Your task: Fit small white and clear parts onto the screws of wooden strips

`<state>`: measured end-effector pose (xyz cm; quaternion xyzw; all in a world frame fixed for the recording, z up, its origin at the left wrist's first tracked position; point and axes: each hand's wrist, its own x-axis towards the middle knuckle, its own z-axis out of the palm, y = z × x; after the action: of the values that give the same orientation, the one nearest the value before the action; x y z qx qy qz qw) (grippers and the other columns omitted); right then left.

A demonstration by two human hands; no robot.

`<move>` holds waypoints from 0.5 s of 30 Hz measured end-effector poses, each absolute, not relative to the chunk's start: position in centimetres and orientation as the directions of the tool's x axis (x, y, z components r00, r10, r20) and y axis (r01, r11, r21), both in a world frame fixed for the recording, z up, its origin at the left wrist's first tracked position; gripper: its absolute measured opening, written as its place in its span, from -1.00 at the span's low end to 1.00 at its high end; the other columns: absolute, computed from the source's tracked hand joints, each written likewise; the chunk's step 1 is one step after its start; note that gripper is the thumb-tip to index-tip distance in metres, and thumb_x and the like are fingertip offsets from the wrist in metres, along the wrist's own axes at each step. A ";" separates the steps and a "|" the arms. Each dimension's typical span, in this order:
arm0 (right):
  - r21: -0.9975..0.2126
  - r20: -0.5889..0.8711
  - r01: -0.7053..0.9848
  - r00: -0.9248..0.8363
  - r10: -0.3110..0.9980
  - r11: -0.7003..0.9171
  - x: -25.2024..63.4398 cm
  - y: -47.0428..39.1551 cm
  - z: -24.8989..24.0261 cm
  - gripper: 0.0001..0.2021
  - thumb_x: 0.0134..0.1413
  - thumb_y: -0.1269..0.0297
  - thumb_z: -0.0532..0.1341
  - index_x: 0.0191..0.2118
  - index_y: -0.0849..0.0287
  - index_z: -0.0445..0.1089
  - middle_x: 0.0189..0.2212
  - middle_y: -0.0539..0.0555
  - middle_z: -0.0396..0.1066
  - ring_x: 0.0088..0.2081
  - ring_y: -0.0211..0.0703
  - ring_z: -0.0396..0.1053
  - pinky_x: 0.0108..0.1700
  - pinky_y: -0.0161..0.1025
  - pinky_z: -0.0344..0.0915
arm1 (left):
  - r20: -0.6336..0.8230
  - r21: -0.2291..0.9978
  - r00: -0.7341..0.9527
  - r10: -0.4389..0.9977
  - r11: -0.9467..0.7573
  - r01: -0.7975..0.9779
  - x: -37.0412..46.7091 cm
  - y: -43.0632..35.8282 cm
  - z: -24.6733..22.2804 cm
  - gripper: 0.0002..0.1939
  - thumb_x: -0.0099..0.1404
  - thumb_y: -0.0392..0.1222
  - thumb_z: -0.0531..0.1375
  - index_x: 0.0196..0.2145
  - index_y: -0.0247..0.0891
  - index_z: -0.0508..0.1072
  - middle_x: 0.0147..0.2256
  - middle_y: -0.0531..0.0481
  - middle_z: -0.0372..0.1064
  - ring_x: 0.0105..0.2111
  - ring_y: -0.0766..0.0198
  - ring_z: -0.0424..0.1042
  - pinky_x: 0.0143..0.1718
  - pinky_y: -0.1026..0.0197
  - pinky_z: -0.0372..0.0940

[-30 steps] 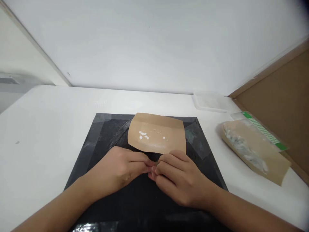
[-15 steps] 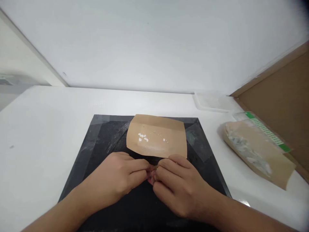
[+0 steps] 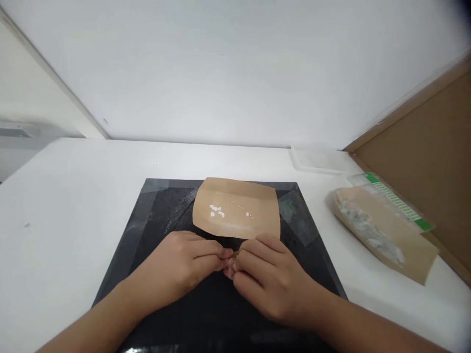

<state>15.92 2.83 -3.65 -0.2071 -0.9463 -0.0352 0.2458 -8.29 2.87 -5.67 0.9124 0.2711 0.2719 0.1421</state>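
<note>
My left hand (image 3: 184, 264) and my right hand (image 3: 270, 279) meet fingertip to fingertip over a black mat (image 3: 221, 314). Both are closed in a pinch around something small, mostly hidden between the fingers. Just beyond them a brown paper sheet (image 3: 235, 196) lies on the mat, its near right edge by my right hand's knuckles. On that paper sits a cluster of several small white pieces (image 3: 216, 210), with one more white piece (image 3: 248, 214) to the right.
To the right, brown paper (image 3: 408, 245) holds a pile of pale, translucent pieces (image 3: 368, 228). A clear plastic item with a green-and-white strip (image 3: 399, 201) lies beside it. A shallow clear tray (image 3: 316, 161) stands at the back right of the white table (image 3: 73, 196), near a brown board (image 3: 423, 147).
The view has shifted slightly, so the objects at the right appear further left. Both hands keep their pinch at nearly the same place, with the fingers moved a little.
</note>
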 end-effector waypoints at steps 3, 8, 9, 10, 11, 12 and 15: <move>-0.034 0.507 0.387 -0.788 0.349 0.922 16.1 2.9 -3.9 -0.75 0.33 0.47 0.29 -0.43 0.21 0.40 -0.46 -0.03 0.41 -0.32 -0.22 0.34 -0.23 -0.14 0.17 | 0.438 0.376 0.710 0.551 -0.830 0.413 -8.4 2.9 -6.0 -0.87 0.54 -0.31 0.20 -0.06 -0.27 0.55 -0.13 0.00 0.65 -0.25 0.23 0.63 -0.24 0.17 0.48; -0.063 0.544 0.333 -0.779 0.312 0.941 16.5 3.6 -4.2 -0.80 0.31 0.45 0.33 -0.39 0.23 0.43 -0.40 -0.04 0.51 -0.30 -0.24 0.41 -0.22 -0.15 0.19 | 0.471 0.356 0.701 0.535 -0.843 0.404 -8.4 3.2 -6.1 -0.90 0.52 -0.30 0.22 -0.06 -0.26 0.54 -0.11 0.01 0.66 -0.25 0.22 0.64 -0.25 0.17 0.48; -0.078 0.548 0.319 -0.778 0.308 0.945 16.6 3.7 -4.1 -0.81 0.32 0.44 0.33 -0.38 0.22 0.43 -0.38 -0.04 0.53 -0.30 -0.24 0.41 -0.22 -0.15 0.19 | 0.478 0.356 0.695 0.536 -0.842 0.405 -8.4 3.2 -6.0 -0.90 0.52 -0.30 0.23 -0.06 -0.25 0.54 -0.12 0.01 0.66 -0.26 0.23 0.64 -0.25 0.17 0.48; -0.091 0.552 0.307 -0.776 0.304 0.947 16.6 3.9 -4.1 -0.82 0.32 0.43 0.33 -0.36 0.22 0.44 -0.36 -0.04 0.55 -0.29 -0.25 0.42 -0.21 -0.15 0.20 | 0.482 0.362 0.689 0.540 -0.840 0.405 -8.3 3.3 -5.9 -0.90 0.52 -0.30 0.23 -0.07 -0.25 0.54 -0.13 0.02 0.66 -0.27 0.24 0.64 -0.25 0.18 0.49; -0.100 0.554 0.301 -0.775 0.304 0.948 16.7 4.0 -4.1 -0.83 0.32 0.43 0.33 -0.35 0.22 0.44 -0.34 -0.05 0.56 -0.28 -0.25 0.43 -0.21 -0.15 0.20 | 0.482 0.374 0.684 0.548 -0.834 0.405 -8.3 3.3 -5.9 -0.91 0.52 -0.30 0.22 -0.08 -0.24 0.54 -0.13 0.02 0.66 -0.27 0.25 0.64 -0.25 0.19 0.49; -0.105 0.555 0.301 -0.773 0.307 0.948 16.7 4.0 -4.1 -0.83 0.32 0.43 0.34 -0.35 0.22 0.44 -0.33 -0.05 0.57 -0.28 -0.25 0.43 -0.20 -0.15 0.20 | 0.478 0.392 0.679 0.557 -0.827 0.402 -8.3 3.2 -5.8 -0.92 0.52 -0.29 0.22 -0.10 -0.23 0.54 -0.14 0.03 0.66 -0.28 0.26 0.64 -0.25 0.20 0.49; -0.113 0.560 0.311 -0.764 0.319 0.944 16.8 4.1 -4.1 -0.82 0.30 0.42 0.36 -0.36 0.22 0.44 -0.34 -0.06 0.57 -0.29 -0.25 0.43 -0.20 -0.15 0.19 | 0.442 0.483 0.668 0.599 -0.786 0.385 -8.2 3.1 -5.7 -0.95 0.52 -0.28 0.22 -0.15 -0.23 0.50 -0.13 0.05 0.65 -0.23 0.29 0.65 -0.21 0.25 0.48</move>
<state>16.82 4.12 -4.10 -0.1678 -0.9392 0.0069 0.2996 -8.22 3.13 -5.68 0.8959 0.2747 0.3008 0.1773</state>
